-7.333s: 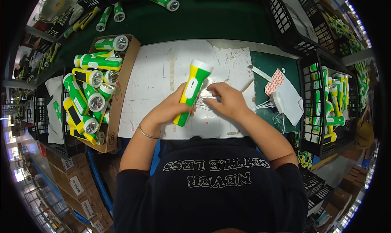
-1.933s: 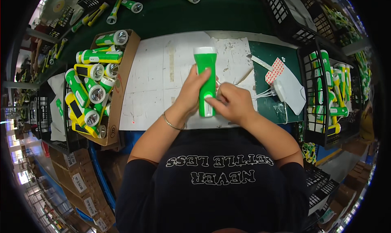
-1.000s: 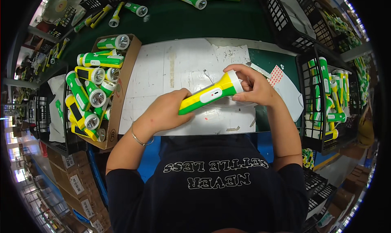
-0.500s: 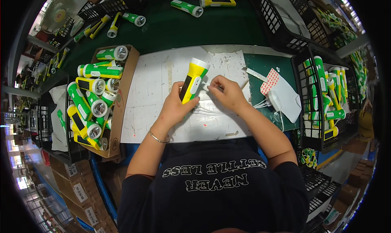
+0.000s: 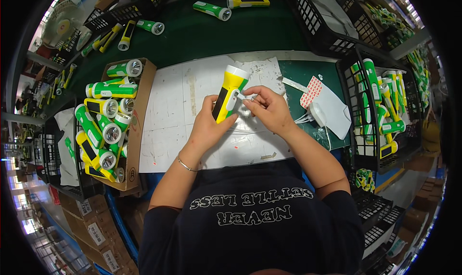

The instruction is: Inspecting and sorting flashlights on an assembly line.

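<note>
My left hand [image 5: 210,123] is wrapped round a yellow and green flashlight [image 5: 224,100] with a dark panel on one side, its white head tilted up and away from me. Between the thumb and fingers of my right hand [image 5: 267,110] is a small white cable plug [image 5: 241,96]. The plug meets the white strip on the flashlight's side; how deep it sits I cannot tell. Thin white cords [image 5: 245,130] run under my right wrist to a white charger block [image 5: 317,114] on the right.
At left stands a cardboard box [image 5: 143,89] heaped with flashlights. A black crate [image 5: 357,145] with more flashlights stands at right. Beside the charger lie a white sheet and a red-dotted sticker sheet [image 5: 311,91]. Several flashlights [image 5: 211,10] lie on the green surface beyond the white work board [image 5: 168,106].
My right hand has brought the plug from just beside the flashlight up against its side. My left hand keeps its grip. The whole view has shifted slightly.
</note>
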Available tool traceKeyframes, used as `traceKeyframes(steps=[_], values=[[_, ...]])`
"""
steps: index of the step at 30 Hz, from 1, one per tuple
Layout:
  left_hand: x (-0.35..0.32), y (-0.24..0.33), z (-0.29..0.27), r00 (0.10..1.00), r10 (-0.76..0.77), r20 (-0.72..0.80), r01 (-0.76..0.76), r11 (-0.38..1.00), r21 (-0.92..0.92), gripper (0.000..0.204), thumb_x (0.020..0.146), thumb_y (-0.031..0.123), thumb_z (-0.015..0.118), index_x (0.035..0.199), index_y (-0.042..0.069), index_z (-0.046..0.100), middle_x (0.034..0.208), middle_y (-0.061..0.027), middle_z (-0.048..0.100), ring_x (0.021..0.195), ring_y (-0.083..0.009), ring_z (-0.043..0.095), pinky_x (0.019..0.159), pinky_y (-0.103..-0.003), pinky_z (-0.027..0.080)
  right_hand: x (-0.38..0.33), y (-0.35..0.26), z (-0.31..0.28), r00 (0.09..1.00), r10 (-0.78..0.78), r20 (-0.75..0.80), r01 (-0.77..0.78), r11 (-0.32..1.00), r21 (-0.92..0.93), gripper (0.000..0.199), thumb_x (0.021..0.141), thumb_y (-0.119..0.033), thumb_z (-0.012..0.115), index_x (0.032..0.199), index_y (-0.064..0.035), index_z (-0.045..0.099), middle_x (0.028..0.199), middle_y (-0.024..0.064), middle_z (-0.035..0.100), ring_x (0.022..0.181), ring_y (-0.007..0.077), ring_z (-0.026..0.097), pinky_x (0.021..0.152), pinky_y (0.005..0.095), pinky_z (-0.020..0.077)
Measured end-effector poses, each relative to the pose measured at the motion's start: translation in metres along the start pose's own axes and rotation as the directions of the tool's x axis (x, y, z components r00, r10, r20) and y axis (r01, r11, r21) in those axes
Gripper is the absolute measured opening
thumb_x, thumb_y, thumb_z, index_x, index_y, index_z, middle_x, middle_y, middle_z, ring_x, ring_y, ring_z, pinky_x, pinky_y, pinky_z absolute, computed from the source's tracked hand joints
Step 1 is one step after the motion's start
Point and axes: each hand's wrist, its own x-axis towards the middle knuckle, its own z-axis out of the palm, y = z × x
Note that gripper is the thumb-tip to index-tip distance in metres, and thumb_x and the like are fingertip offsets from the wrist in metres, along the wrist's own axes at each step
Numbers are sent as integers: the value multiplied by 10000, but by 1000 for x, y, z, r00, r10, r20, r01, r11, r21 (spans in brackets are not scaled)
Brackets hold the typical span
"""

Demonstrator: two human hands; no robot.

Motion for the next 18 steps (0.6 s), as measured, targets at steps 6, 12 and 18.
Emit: traceKeyframes(steps=[6, 12, 18], values=[[-3, 7, 0, 998, 43, -54, -41, 998, 37, 572, 714, 233, 726, 1145, 16, 418, 954, -157, 583, 849, -245, 598, 741, -323, 477, 1, 1, -1, 998, 54, 36, -52, 997, -54, 141, 839, -118, 636, 902, 1, 595, 669, -41, 548, 578, 1, 458, 522, 161, 365], [-5, 11, 0, 980, 151, -128, -111, 955, 276, 532, 708, 204, 721, 1140, 47, 452, 991, -142, 571, 855, -291, 599, 708, -352, 490, 2, -6, -10, 982, 177, 71, -174, 984, -46, 154, 802, -142, 654, 801, -1, 591, 653, -31, 546, 596, 18, 448, 525, 191, 367], [-8, 15, 1, 927, 345, -145, -207, 795, 570, 531, 674, 157, 721, 1139, 93, 475, 954, -103, 536, 807, -313, 584, 645, -382, 491, 3, -6, -9, 977, 206, 51, -199, 973, -114, 150, 796, -149, 663, 770, -26, 582, 629, -48, 518, 572, 14, 423, 504, 186, 337]])
